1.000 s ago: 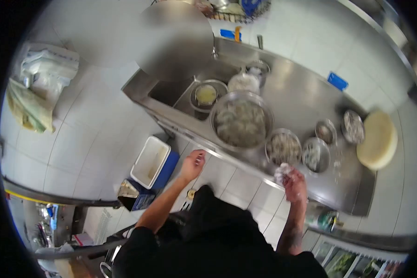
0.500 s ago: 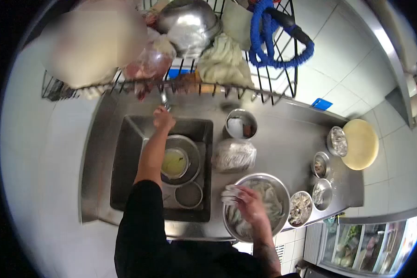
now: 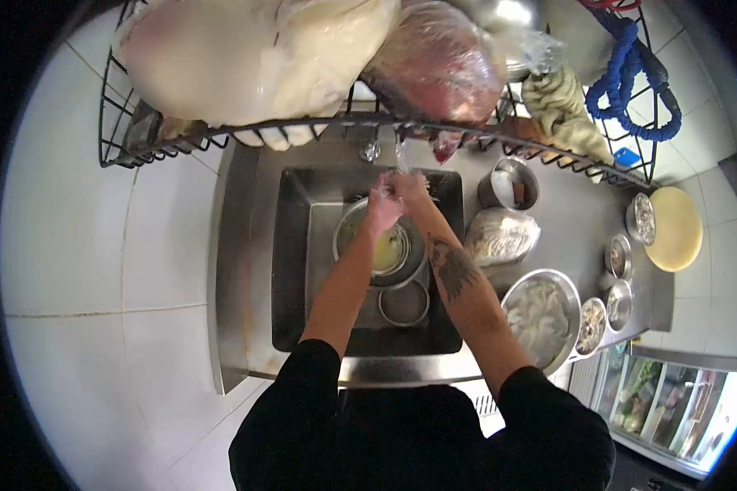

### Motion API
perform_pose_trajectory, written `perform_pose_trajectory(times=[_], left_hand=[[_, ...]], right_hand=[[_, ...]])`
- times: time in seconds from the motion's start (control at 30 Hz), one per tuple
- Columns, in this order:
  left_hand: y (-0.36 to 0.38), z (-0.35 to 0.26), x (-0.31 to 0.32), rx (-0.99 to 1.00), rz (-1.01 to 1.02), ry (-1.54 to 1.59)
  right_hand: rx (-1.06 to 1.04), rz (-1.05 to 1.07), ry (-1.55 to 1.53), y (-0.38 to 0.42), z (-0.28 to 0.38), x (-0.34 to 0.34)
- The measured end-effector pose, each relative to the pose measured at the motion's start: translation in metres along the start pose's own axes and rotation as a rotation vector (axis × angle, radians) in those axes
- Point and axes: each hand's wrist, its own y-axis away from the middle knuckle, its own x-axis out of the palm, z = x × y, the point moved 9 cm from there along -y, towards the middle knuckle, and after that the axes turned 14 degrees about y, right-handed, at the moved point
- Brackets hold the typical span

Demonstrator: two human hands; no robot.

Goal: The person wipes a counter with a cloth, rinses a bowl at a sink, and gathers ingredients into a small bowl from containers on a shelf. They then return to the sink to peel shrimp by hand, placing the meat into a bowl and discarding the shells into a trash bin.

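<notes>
My left hand (image 3: 385, 201) and my right hand (image 3: 409, 187) are pressed together under the faucet (image 3: 400, 152), in a splashing stream of water. Motion and spray smear the fingers, and whether anything is between them cannot be made out. Below them in the dark sink (image 3: 291, 270) stands a large metal bowl (image 3: 341, 244) with a smaller bowl of yellowish liquid (image 3: 387, 255) inside. Nearer to me in the sink lies a round strainer or shallow dish (image 3: 404, 304). On the counter to the right, a steel bowl (image 3: 540, 323) holds pale, wet pieces.
A wire rack (image 3: 246, 127) loaded with plastic-wrapped meat (image 3: 442, 69) overhangs the sink's far side. Right of the sink are a metal pot (image 3: 508, 186), a plastic-wrapped bundle (image 3: 504, 237), several small bowls (image 3: 591, 326) and a yellow round board (image 3: 674, 229). A glass-front fridge (image 3: 663, 401) stands lower right.
My left hand has left the faucet handle. My right hand, which held pale strips over the steel bowl, has moved left to meet it under the running water. The view has shifted.
</notes>
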Motion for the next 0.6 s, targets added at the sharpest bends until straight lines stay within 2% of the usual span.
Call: perform_pose_trajectory(times=[0.03, 0.07, 0.1, 0.13, 0.2, 0.23, 0.27, 0.3, 0.33, 0.4, 0.43, 0.47, 0.53, 0.6], left_hand=[[0.009, 0.004, 0.018, -0.002, -0.043, 0.009], [0.022, 0.007, 0.041, -0.003, -0.083, 0.016], [0.037, 0.010, 0.072, -0.037, -0.032, -0.011], [0.035, 0.010, 0.069, -0.042, -0.035, 0.003], [0.017, 0.004, 0.071, -0.033, 0.027, -0.351], [0.020, 0.008, 0.084, -0.039, 0.032, -0.346], [0.028, 0.016, 0.109, -0.059, 0.021, -0.167], [0.030, 0.026, 0.122, -0.085, 0.005, 0.009], [0.021, 0.036, 0.117, -0.103, 0.006, 0.006], [0.007, 0.047, 0.112, -0.014, 0.184, 0.134], [0.002, 0.058, 0.094, -0.051, 0.004, 0.125], [0.005, 0.058, 0.083, -0.066, -0.007, 0.121], [0.003, 0.029, 0.026, -0.019, -0.171, 0.148], [0.001, 0.011, 0.060, -0.207, 0.814, 0.281]], right_hand=[[0.177, -0.041, -0.017, -0.001, -0.019, 0.020], [0.184, -0.128, -0.018, 0.010, -0.019, 0.011], [0.192, -0.215, -0.018, 0.022, -0.018, 0.001], [0.194, -0.201, -0.012, 0.031, -0.011, -0.015], [0.367, -0.208, -0.439, 0.042, -0.020, -0.035], [0.345, -0.101, -0.537, 0.037, -0.023, -0.029], [0.354, -0.104, -0.532, 0.029, -0.030, -0.021], [0.303, -0.174, -0.338, 0.018, -0.033, -0.013], [0.254, -0.242, -0.143, 0.010, -0.030, -0.011], [0.543, -0.406, -0.104, 0.025, -0.049, -0.018], [0.586, -0.188, -0.180, 0.018, -0.064, 0.011], [0.619, 0.029, -0.261, 0.014, -0.074, 0.044], [0.314, 0.024, -0.120, 0.005, -0.049, 0.092], [0.423, -0.407, -0.410, 0.017, 0.006, 0.067]])
